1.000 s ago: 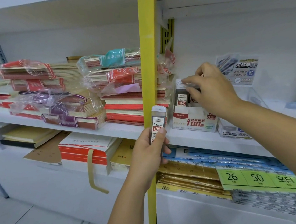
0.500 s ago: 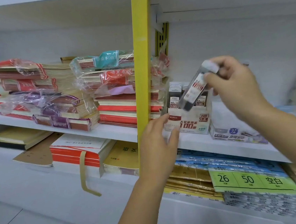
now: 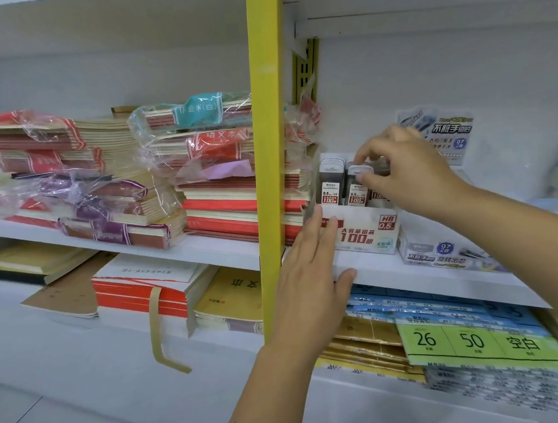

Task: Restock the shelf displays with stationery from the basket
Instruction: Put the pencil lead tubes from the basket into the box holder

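Note:
A white display box (image 3: 369, 232) of pencil-lead cases stands on the white shelf (image 3: 414, 271), right of the yellow upright. Several cases stand upright inside it. My right hand (image 3: 404, 170) pinches the white cap of one lead case (image 3: 357, 185) that stands in the box's middle row. My left hand (image 3: 311, 270) lies flat with straight fingers against the box's left front corner and the shelf edge, holding nothing. The basket is out of view.
The yellow upright (image 3: 270, 143) divides the shelves. Stacks of wrapped notebooks (image 3: 150, 176) fill the left shelf. A second small lead box (image 3: 447, 255) sits right of the display box, with a printed card (image 3: 441, 132) behind. Blue and green paper packs (image 3: 473, 339) lie below.
My right hand took the lead case from my left hand, carried it tilted over the box and has stood it in the row. My emptied left hand rose to the box's front.

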